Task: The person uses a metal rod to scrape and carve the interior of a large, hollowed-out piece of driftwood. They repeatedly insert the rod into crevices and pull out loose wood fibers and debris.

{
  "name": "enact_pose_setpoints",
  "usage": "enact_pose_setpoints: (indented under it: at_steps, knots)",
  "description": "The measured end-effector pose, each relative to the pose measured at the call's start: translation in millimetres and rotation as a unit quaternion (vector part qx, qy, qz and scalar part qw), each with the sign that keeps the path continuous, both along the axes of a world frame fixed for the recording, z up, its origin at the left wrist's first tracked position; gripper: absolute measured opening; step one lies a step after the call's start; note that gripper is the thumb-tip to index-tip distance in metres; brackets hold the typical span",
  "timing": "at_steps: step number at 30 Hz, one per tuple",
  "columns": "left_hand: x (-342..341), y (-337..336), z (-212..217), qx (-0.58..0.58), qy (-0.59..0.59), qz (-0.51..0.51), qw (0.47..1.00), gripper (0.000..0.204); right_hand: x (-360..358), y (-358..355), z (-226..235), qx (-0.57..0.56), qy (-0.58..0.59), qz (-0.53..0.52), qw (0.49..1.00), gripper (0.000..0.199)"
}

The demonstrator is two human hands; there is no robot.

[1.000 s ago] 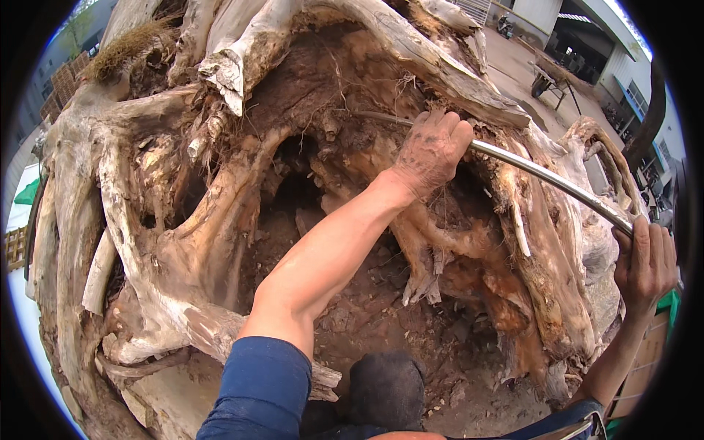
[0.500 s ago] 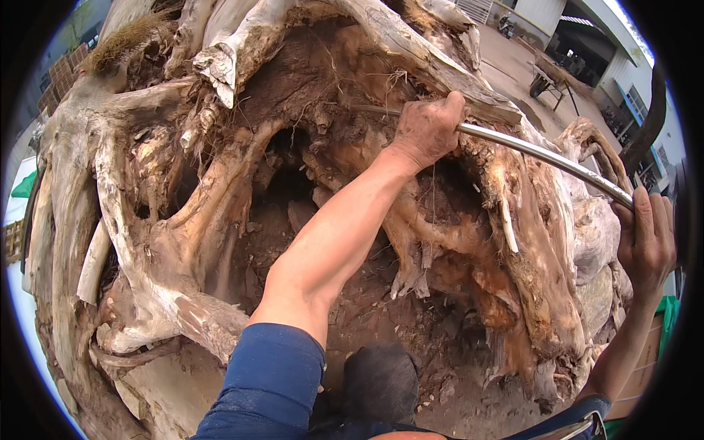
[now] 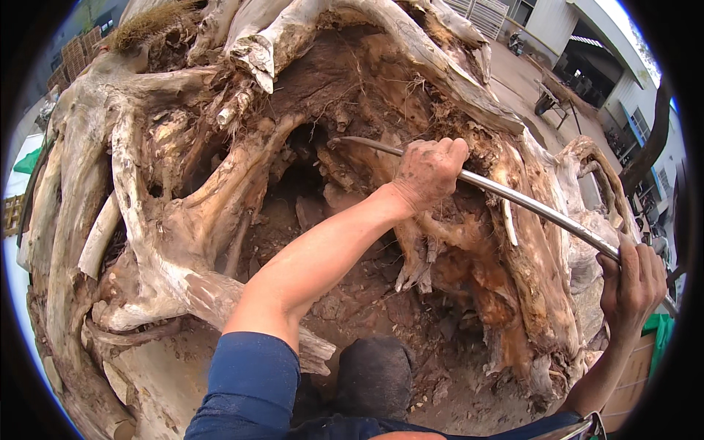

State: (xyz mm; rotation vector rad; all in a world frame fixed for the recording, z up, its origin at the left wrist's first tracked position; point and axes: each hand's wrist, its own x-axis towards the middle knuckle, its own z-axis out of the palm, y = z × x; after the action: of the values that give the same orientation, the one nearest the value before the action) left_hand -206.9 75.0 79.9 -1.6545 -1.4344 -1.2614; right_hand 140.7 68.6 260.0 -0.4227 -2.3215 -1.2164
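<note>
A long metal pry bar (image 3: 539, 208) slants across a huge, hollowed tree root mass (image 3: 220, 172). My left hand (image 3: 433, 169) is closed around the bar toward its far end. From that fist a thin, slightly curved tip runs left to the brown inner wood, beside a dark hollow (image 3: 299, 174); whether it bites into the wood I cannot tell. At the right, my right hand (image 3: 635, 282) grips the bar lower down, and a short length sticks out past it. Reddish soil and wood crumbs (image 3: 367, 315) lie inside the cavity below my left arm.
Pale root limbs (image 3: 121, 183) arch around the cavity, and one broken root end (image 3: 312, 352) juts near my dark-clad knee (image 3: 375, 378). Beyond, at the upper right, a wheelbarrow (image 3: 546, 101) stands in a yard before a building. Green cloth (image 3: 658, 341) hangs over a box at right.
The pry bar's tip has shifted down and left along the inner wood, to the edge of the hollow. Both hands moved lower with it, still gripping. The view has shifted slightly.
</note>
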Motion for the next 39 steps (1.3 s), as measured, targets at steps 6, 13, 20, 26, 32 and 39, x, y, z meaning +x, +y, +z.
enact_pose_setpoints:
  at_steps: [6,13,20,26,32,39]
  knots:
    - [-1.1,-4.0,-66.3,-0.165,0.138,-0.083,0.973,0.018,37.9,-58.1,-111.0,-0.36,0.037,-0.192,0.912,0.026]
    - [-2.9,-58.4,-120.4,-0.297,0.337,-0.13,0.884,0.01,29.3,-133.4,-262.2,-0.858,0.263,-0.241,0.37,0.038]
    - [-20.9,-85.4,-117.9,-0.357,0.309,-0.136,0.871,0.012,32.3,-152.3,-397.5,-0.888,0.293,-0.19,0.298,0.045]
    - [-33.8,-108.1,-112.9,-0.555,-0.05,-0.002,0.83,0.019,16.0,-157.0,-451.7,-0.901,0.315,-0.117,0.273,0.041]
    - [-39.8,-89.1,-136.8,-0.601,-0.531,-0.061,0.594,0.05,6.4,-155.1,-455.0,-0.892,0.316,-0.14,0.293,0.051]
    - [-36.4,-60.8,-153.8,-0.463,-0.695,-0.144,0.53,0.039,1.7,-139.1,-490.3,-0.883,0.301,-0.125,0.339,0.048]
